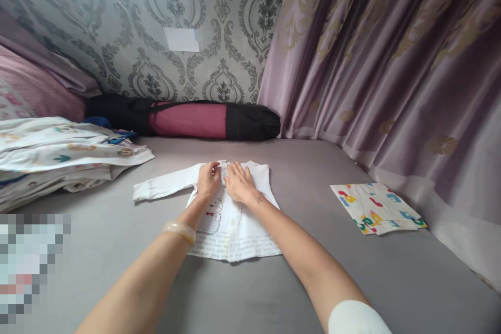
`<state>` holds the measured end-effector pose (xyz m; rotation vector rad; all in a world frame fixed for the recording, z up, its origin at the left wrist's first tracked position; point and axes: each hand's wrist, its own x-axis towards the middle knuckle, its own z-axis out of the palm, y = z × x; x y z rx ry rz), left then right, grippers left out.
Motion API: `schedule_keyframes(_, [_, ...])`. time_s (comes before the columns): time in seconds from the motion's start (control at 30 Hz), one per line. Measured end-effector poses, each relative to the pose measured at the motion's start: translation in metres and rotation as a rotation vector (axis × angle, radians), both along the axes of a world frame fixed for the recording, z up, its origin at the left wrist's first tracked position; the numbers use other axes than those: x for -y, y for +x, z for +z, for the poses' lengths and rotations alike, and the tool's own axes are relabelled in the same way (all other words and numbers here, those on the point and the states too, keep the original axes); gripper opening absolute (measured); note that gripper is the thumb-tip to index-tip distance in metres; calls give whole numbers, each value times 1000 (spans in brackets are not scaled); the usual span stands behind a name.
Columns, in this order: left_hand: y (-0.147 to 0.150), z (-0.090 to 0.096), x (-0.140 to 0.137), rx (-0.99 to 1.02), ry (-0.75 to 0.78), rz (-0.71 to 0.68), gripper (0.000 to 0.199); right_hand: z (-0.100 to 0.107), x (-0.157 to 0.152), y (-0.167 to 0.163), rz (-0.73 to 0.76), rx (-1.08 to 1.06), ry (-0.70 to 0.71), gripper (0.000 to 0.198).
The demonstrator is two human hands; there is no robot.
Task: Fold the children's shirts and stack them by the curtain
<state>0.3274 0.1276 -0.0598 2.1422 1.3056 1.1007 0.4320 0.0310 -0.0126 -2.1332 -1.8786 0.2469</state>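
A small white long-sleeved shirt (pixel 235 237) lies front up on the grey bed sheet, with a bear drawing and rows of print near the hem. One sleeve stretches out to the left; the other is not seen at the right side, where the edge looks straight. My left hand (pixel 209 178), with a pale bangle on its wrist, is closed at the upper left by the collar, fingers curled on the cloth. Flat on the upper chest beside it rests my right hand (pixel 239 182), fingers extended. Both hands cover part of the collar and button line.
A folded cloth with colourful letters (pixel 378 209) lies at the right. To the left is a pile of light printed clothes (pixel 70 151). A black and dark red rolled bag (pixel 188 119) lies along the patterned wall. Purple curtains (pixel 352 52) hang down the right side.
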Motion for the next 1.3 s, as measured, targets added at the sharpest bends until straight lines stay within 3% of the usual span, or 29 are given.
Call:
schedule_keyframes(0.17, [0, -2, -1, 7, -14, 0, 27, -14, -4, 1, -60, -19, -25, 59])
schedule_keyframes(0.3, [0, -1, 1, -7, 58, -5, 25, -19, -5, 6, -88, -16, -44, 59])
schedule_keyframes(0.97, [-3, 2, 7, -111, 134, -217, 22, -29, 24, 59, -284, 89, -23, 64])
schedule_keyframes(1.3, [0, 2, 11, -189, 208, -267, 28, -31, 28, 62, -402, 82, -21, 71])
